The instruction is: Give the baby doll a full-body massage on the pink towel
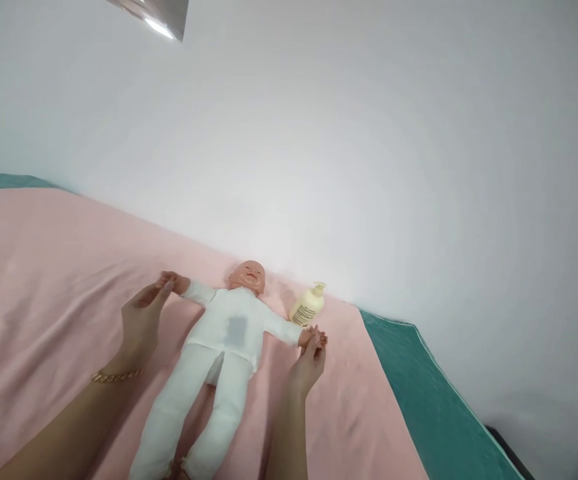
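A baby doll [226,327] in a white long-sleeved top and white trousers lies on its back, its arms spread out to both sides. My left hand [143,313], with a gold chain bracelet on the wrist, is closed on the doll's hand at the left. On the other side my right hand [309,365] pinches the doll's other hand. A pale yellow pump bottle [307,305] with a printed label stands just beyond that arm. The doll's feet are partly cut off by the bottom edge of the view.
Under the doll spreads a wrinkled pink cloth [359,413]. A green sheet [419,373] shows past its right edge and at the far left. The pale wall [369,147] rises directly behind. Part of a shiny object [163,17] hangs at the top left.
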The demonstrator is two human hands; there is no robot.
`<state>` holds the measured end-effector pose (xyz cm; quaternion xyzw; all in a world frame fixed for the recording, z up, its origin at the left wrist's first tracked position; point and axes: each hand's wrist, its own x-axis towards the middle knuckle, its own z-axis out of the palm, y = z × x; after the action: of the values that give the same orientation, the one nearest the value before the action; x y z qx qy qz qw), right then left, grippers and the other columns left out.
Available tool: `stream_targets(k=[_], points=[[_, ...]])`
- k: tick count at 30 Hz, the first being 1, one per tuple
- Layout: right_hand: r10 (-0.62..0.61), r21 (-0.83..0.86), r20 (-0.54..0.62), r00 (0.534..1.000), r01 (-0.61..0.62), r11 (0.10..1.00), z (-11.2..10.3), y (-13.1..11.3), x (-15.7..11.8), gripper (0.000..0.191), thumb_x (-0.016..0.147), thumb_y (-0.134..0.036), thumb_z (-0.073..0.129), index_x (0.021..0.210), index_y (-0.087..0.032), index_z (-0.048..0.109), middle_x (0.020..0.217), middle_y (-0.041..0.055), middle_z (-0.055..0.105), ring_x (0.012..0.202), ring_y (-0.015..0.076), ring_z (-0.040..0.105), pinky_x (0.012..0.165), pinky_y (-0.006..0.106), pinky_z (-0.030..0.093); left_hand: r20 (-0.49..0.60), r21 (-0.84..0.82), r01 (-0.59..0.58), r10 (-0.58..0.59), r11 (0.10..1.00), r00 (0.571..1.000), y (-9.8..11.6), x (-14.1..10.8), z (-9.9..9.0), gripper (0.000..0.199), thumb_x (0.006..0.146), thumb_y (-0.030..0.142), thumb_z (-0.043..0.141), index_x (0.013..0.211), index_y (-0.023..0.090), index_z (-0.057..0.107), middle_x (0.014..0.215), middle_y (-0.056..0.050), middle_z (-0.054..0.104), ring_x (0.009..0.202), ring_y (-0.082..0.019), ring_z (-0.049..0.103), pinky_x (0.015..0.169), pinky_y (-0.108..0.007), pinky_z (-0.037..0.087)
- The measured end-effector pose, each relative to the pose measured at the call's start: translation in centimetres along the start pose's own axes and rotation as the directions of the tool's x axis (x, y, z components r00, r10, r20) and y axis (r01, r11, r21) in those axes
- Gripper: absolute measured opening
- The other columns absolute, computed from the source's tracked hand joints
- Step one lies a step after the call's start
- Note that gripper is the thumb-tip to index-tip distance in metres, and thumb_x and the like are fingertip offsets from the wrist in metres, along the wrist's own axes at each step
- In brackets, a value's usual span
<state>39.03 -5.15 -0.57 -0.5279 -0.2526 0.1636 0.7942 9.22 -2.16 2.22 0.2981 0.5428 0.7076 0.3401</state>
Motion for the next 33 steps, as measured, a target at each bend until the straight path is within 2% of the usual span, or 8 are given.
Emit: stream_targets(k=[3,9,16,19,23,25,29,33], points=[[-0.094,-0.055,0.153,0.984,0.103,0.993,1.5,-2.1,-3.2,0.048,0.085,-0.046,0.065,0.122,-0.016,0.065,0.131,0.0125,0.063,0.122,0.0247,0.059,0.102,0.039,0.05,0.282,0.09,-0.264,0.229,0.96,0.932,-0.3,-0.9,0.2,0.033,0.077,0.046,0.076,0.102,0.024,0.075,0.113,-0.005,0.073,0.113,-0.028,0.063,0.102,-0.042,0.048],[-0.21,-0.114,0.666,0.715,0.376,0.919,2.3,-1.5,-7.0,0.037,0.087,-0.028,0.065,0.123,-0.022,0.068,0.123,0.0082,0.069,0.118,0.0248,0.063,0.103,0.041,0.051,0.772,0.021,-0.806,0.503,0.591,0.389,-2.9,-2.0,1.4,0.024,0.084,0.037,0.069,0.106,0.028,0.075,0.112,-0.003,0.075,0.119,-0.026,0.06,0.103,-0.042,0.044],[-0.371,0.003,0.849,0.375,0.7,0.714,2.2,-1.7,-6.0,0.047,0.095,-0.013,0.048,0.137,-0.03,0.055,0.134,0.0028,0.063,0.126,0.0176,0.058,0.113,0.041,0.044,0.86,0.091,-0.893,0.417,0.441,0.294,-3.1,-2.0,1.4,0.022,0.087,0.029,0.065,0.106,0.032,0.076,0.116,0.0,0.073,0.124,-0.025,0.056,0.11,-0.045,0.033],[-0.397,0.034,0.852,0.341,0.72,0.693,2.3,-2.1,-5.9,0.047,0.094,-0.012,0.047,0.136,-0.03,0.057,0.13,0.0025,0.066,0.123,0.0165,0.06,0.113,0.04,0.044,0.863,0.089,-0.873,0.401,0.479,0.308,-3.2,-1.8,1.3,0.021,0.087,0.03,0.065,0.104,0.031,0.077,0.116,-0.001,0.073,0.125,-0.026,0.057,0.112,-0.047,0.031],[-0.364,0.016,0.838,0.407,0.648,0.761,2.3,-2.4,-6.2,0.04,0.093,-0.016,0.051,0.127,-0.032,0.065,0.123,0.0012,0.069,0.118,0.018,0.063,0.113,0.043,0.044,0.845,0.098,-0.784,0.365,0.613,0.392,-3.2,-1.8,1.5,0.018,0.081,0.034,0.071,0.097,0.035,0.078,0.112,0.0,0.074,0.124,-0.029,0.058,0.113,-0.05,0.031],[-0.321,-0.036,0.793,0.517,0.567,0.823,2.3,-2.4,-6.3,0.034,0.091,-0.021,0.056,0.123,-0.029,0.068,0.122,0.0036,0.07,0.118,0.0205,0.063,0.111,0.045,0.045,0.806,0.101,-0.672,0.336,0.733,0.488,-2.6,-2.1,1.4,0.02,0.078,0.037,0.074,0.097,0.033,0.078,0.112,-0.001,0.074,0.125,-0.03,0.057,0.113,-0.05,0.033],[-0.168,-0.093,0.486,0.858,0.243,0.966,2.1,-2.3,-5.1,0.045,0.085,-0.034,0.066,0.126,-0.016,0.065,0.127,0.0127,0.066,0.118,0.0254,0.062,0.104,0.044,0.049,0.591,0.09,-0.223,0.128,0.971,0.796,-0.1,-2.6,0.9,0.037,0.074,0.044,0.079,0.105,0.023,0.076,0.116,-0.007,0.073,0.12,-0.033,0.06,0.107,-0.049,0.043],[-0.015,-0.057,0.163,0.986,0.024,0.998,0.3,-0.5,-1.6,0.061,0.081,-0.042,0.069,0.134,-0.015,0.056,0.132,0.0135,0.062,0.121,0.0246,0.06,0.102,0.04,0.05,0.304,-0.159,0.09,-0.038,0.983,0.952,1.1,-1.5,0.1,0.037,0.081,0.04,0.075,0.11,0.018,0.071,0.123,-0.008,0.068,0.122,-0.027,0.058,0.107,-0.04,0.046]])
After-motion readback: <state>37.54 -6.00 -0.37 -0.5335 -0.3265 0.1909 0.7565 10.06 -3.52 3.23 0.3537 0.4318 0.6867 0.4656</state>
